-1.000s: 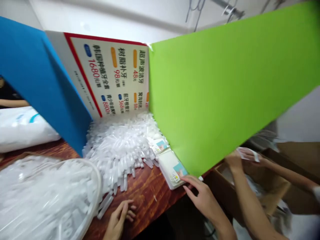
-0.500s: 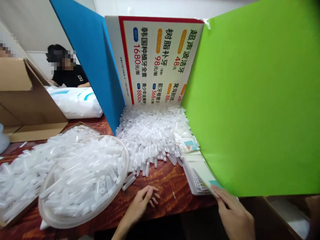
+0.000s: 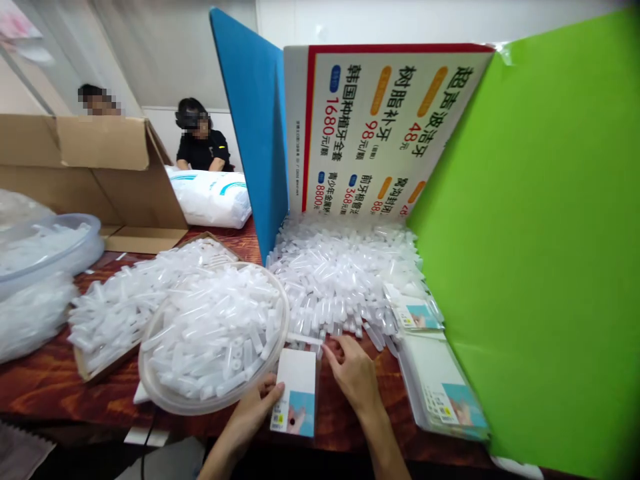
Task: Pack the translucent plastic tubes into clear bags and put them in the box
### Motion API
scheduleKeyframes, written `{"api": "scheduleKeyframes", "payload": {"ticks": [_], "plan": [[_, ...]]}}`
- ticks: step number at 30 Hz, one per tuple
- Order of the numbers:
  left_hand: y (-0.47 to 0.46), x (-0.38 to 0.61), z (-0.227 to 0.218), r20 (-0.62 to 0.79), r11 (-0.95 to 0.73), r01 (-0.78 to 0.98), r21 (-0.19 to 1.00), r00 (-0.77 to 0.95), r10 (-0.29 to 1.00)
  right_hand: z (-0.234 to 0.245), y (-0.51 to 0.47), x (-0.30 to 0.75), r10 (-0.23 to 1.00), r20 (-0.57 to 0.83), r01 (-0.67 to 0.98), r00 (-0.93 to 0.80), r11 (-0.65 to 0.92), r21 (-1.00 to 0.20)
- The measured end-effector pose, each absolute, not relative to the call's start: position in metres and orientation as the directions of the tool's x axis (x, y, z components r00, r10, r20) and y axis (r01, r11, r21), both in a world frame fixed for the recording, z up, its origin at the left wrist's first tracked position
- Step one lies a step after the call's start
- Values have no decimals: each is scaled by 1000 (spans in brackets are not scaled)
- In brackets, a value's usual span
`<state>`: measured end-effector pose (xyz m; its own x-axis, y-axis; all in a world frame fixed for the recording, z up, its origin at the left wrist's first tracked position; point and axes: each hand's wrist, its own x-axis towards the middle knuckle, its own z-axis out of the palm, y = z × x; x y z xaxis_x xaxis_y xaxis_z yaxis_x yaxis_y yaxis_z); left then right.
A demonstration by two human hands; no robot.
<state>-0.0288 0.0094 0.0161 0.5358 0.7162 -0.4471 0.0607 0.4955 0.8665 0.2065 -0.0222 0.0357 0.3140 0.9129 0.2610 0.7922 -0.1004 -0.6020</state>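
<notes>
My left hand (image 3: 256,408) pinches the left edge of a small printed packet (image 3: 296,392) that lies on the brown wooden table (image 3: 345,407). My right hand (image 3: 353,372) rests just right of the packet, fingers curled at the near edge of a big pile of clear plastic tubes (image 3: 345,277); one loose tube (image 3: 304,339) lies at its fingertips. A round clear dish (image 3: 165,395) heaped with the same tubes sits left of the packet. A stack of more packets (image 3: 440,393) lies to the right, against the green board.
A blue board (image 3: 253,120), a printed sign (image 3: 380,127) and a green board (image 3: 540,233) wall in the pile. More tubes fill a shallow tray (image 3: 95,367) at left, beside a clear tub (image 3: 50,253), a cardboard box (image 3: 100,173) and a white bag (image 3: 213,197). Two people sit beyond.
The view has swung left. My right hand left the packet stack and came to the tube pile. A packet now lies in front of me, held by my left hand.
</notes>
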Motion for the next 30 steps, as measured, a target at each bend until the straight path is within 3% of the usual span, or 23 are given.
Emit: {"api": "scheduleKeyframes", "payload": {"ticks": [4, 7, 10, 13, 16, 20, 22, 26, 28, 30], "plan": [[2, -54, 25, -493, 550, 42, 834, 504, 709, 13, -6, 195, 911, 268, 840, 312, -133, -526], [0, -60, 30, -478, 547, 11, 837, 503, 721, 2, -16, 195, 892, 301, 784, 338, -90, -615], [0, -58, 32, -462, 554, 23, 832, 582, 669, 10, -32, 204, 906, 234, 565, 352, -6, -825], [1, -53, 33, -469, 555, 90, 827, 654, 594, 32, -48, 210, 973, 98, 290, 209, 34, -956], [5, -47, 35, -489, 529, 188, 828, 705, 513, 46, -61, 211, 997, 6, 78, 73, 0, -997], [10, -44, 41, -487, 492, 258, 831, 765, 421, 40, -67, 204, 982, -167, -123, 85, -156, -980], [10, -44, 43, -464, 496, 243, 834, 795, 390, 34, -65, 196, 983, -152, -83, 107, -144, -986], [3, -45, 42, -438, 507, 192, 840, 792, 426, 31, -50, 182, 998, 64, 153, 27, 59, -986], [0, -45, 39, -444, 510, 156, 846, 736, 511, 30, -41, 178, 985, 134, 283, 111, 98, -954], [-4, -46, 35, -457, 534, 101, 839, 665, 591, 26, -31, 177, 944, 188, 464, 271, 43, -885]]}}
